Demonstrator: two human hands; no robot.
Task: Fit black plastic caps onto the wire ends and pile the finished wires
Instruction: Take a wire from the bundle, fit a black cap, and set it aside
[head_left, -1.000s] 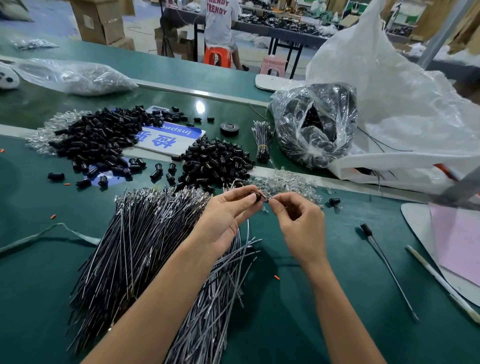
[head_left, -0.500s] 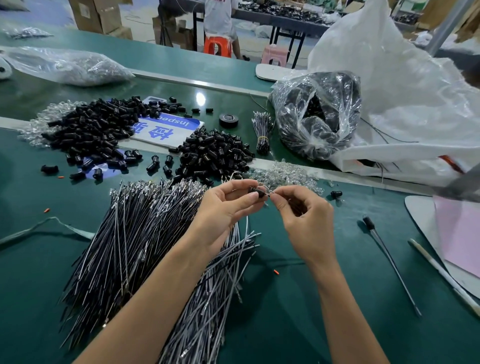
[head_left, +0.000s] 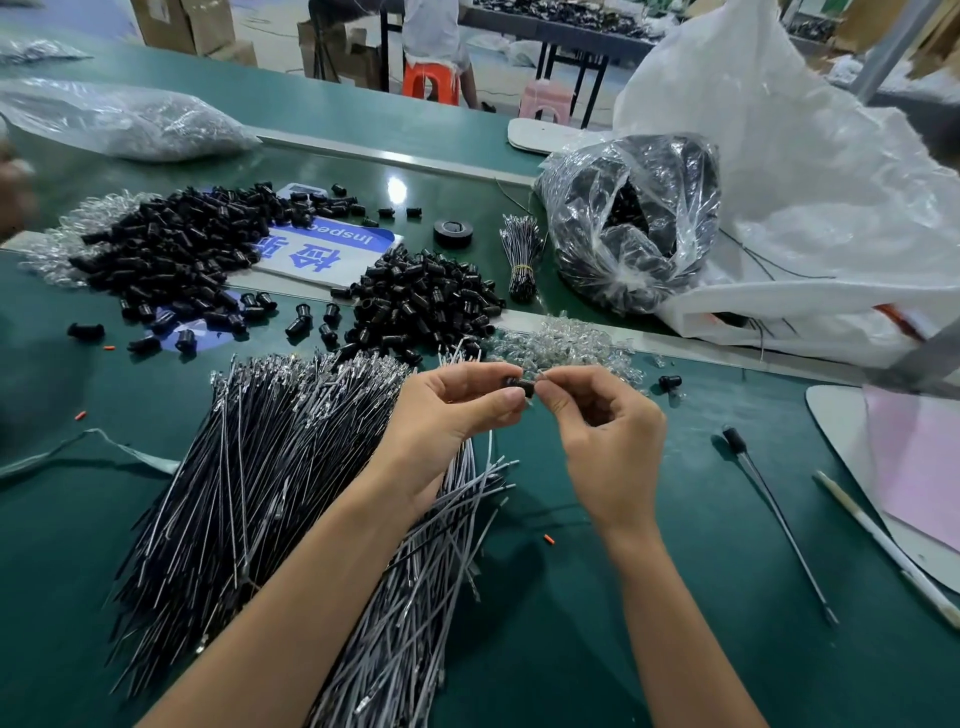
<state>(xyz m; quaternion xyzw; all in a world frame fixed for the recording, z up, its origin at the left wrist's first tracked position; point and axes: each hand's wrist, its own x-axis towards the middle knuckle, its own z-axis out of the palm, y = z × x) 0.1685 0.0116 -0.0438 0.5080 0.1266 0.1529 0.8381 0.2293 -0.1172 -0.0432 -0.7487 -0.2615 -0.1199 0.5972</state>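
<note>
Both hands are held up close together over the green table (head_left: 675, 649). The left hand (head_left: 457, 415) pinches a small black cap (head_left: 522, 385) between its thumb and first fingers. The right hand (head_left: 608, 441) has its fingers curled in and pinches the shiny tip of a thin wire (head_left: 541, 375) right at the mouth of the cap, so cap and wire tip touch between the two hands. How far the tip has gone in is too small to tell. Under the left arm lies a big pile of wires (head_left: 270, 467), black and grey, spread out like a fan. Just behind the hands sits a heap of loose caps (head_left: 426, 306), and a bigger heap of caps (head_left: 176, 249) lies farther to the left, partly on a blue and white sign (head_left: 322, 249). A little pile of clear bits (head_left: 561, 348) is near the right hand. Off to the right, one capped wire (head_left: 769, 499) lies alone on the table, well apart from the big pile. Farther back stand a clear bag (head_left: 634, 223) full of black things and a big white sack (head_left: 805, 208).
</note>
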